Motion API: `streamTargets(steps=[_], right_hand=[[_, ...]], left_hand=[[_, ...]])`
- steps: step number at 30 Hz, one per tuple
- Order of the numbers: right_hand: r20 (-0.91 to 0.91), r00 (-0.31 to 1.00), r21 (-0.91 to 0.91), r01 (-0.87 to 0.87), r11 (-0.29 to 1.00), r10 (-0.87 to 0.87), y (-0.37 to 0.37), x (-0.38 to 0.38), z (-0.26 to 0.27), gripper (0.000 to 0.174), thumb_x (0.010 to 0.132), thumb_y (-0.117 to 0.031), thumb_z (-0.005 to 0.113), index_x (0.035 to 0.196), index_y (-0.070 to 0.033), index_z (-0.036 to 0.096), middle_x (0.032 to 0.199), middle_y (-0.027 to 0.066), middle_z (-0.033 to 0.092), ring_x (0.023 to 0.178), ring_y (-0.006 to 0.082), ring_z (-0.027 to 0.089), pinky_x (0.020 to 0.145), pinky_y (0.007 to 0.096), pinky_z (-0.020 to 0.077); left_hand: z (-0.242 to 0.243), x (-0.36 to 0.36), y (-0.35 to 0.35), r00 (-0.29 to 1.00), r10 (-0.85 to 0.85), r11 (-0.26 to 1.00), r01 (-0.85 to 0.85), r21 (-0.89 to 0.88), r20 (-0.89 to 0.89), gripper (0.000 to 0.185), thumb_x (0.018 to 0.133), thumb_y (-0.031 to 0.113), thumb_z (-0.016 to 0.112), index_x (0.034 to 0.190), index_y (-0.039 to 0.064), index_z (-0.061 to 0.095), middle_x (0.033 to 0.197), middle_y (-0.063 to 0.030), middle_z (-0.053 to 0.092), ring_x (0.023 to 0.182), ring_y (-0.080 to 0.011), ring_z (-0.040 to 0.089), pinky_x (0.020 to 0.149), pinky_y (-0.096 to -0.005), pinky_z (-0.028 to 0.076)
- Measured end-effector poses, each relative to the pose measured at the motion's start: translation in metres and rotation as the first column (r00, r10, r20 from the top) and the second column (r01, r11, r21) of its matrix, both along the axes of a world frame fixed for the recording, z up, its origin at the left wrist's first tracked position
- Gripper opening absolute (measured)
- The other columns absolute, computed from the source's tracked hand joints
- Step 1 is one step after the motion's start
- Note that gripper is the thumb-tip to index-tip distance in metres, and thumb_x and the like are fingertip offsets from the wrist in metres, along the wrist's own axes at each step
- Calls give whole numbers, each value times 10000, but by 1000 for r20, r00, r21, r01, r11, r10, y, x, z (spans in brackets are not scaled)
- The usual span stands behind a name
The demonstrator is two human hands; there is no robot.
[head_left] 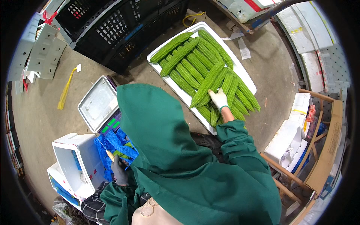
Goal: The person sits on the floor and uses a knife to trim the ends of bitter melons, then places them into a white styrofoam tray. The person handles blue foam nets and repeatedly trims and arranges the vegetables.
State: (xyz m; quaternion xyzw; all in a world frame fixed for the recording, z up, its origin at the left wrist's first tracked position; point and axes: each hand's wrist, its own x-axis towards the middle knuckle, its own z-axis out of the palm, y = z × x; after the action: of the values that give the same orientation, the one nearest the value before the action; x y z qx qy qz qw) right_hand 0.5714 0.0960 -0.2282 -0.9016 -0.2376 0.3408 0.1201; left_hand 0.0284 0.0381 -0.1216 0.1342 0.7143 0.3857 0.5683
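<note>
My right hand [218, 98], in a white glove with a green cuff, grips a bitter gourd [208, 83] that lies slantwise over others. Its thumb shows on the gourd's side, while the fingers are partly hidden. Many more green bitter gourds [197, 63] fill a white foam tray [174, 87] on the floor, some jutting past its near right edge. At my left side, my left hand [120, 170], in a dark grey glove, holds a thin-bladed tool [110, 155] by its wooden handle. Beyond it lies blue netting [115, 143] with green produce showing through.
Left of me stands a scale with a metal pan [98, 104] and green displays. White foam boxes [76, 163] are close to my left hand. Black plastic crates [112, 31] stand ahead. To my right are a wooden frame [315, 135] and more foam boxes [287, 140]. Yellow netting [66, 90] lies on the floor.
</note>
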Motion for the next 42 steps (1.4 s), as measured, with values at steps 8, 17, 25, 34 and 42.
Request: streamTargets(steps=[8,17,25,34,42], right_hand=[[50,984,-158,-161,974,171,34,-18,31,1068,810,-600,539,1459,125,99,1207,363,553,1151,418,571,991,409,447],[82,988,-233,148,961,-132,63,-24,0,1110,774,-579,623,1513,4,35,1381,313,438,1224,407,516,1012,467,433],[147,951,-198,297,934,-271,70,-28,-4,1145,726,-534,678,1515,-9,37,1403,321,388,1242,428,485,1031,469,415],[-53,892,225,448,865,-448,48,-9,-41,1087,696,-383,753,1478,68,148,1352,291,463,1217,375,497,1013,412,415],[-256,794,509,596,622,-551,66,-9,-49,806,716,-260,754,1362,68,400,1303,185,529,1123,304,529,951,391,424]], left_hand=[[-3,-7,-5,998,58,998,-58,26,1,279,926,282,604,780,110,441,655,-55,543,557,-175,530,533,-313,446],[-14,-11,-5,994,82,997,-82,5,71,265,925,278,608,796,106,452,650,-56,543,544,-174,522,520,-322,436],[-27,-15,-4,995,90,994,-88,-60,40,276,928,291,608,798,100,458,641,-64,540,509,-185,510,485,-327,425],[-23,-12,-1,992,95,995,-92,-43,88,275,942,261,594,778,96,447,632,-66,540,533,-189,526,500,-326,445],[-32,-16,-4,995,88,994,-85,-72,50,272,941,280,597,808,90,457,637,-67,541,538,-191,526,509,-326,448]])
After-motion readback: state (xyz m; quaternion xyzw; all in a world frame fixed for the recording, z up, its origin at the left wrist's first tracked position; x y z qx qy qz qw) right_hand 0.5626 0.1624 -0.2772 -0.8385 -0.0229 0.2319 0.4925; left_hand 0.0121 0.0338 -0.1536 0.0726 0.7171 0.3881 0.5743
